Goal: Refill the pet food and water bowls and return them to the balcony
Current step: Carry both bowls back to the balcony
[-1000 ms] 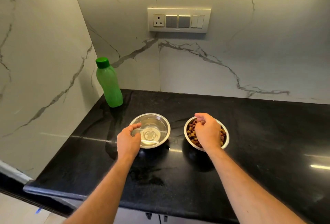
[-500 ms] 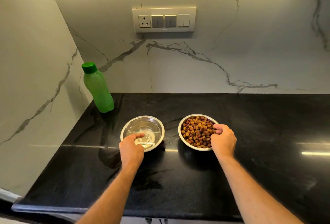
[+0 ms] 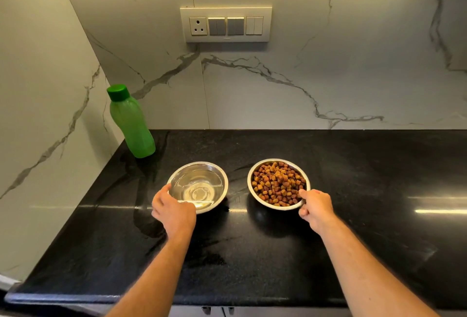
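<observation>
Two steel bowls stand side by side on the black counter (image 3: 252, 253). The left one, the water bowl (image 3: 202, 180), holds clear water. The right one, the food bowl (image 3: 255, 192), is heaped with brown kibble (image 3: 276, 184). My left hand (image 3: 173, 211) grips the near left rim of the water bowl, thumb on the rim. My right hand (image 3: 316, 206) pinches the near right rim of the food bowl, thumb tip inside the rim. Both bowls sit on the counter.
A green bottle (image 3: 130, 123) with a green cap stands upright in the back left corner, against the marble walls. A switch panel (image 3: 226, 24) with a socket is on the back wall. The counter's front edge (image 3: 75, 296) runs along the bottom.
My right hand came off the top of the kibble and moved to the bowl's near right rim. My left hand slid along the water bowl's near rim and closed on it.
</observation>
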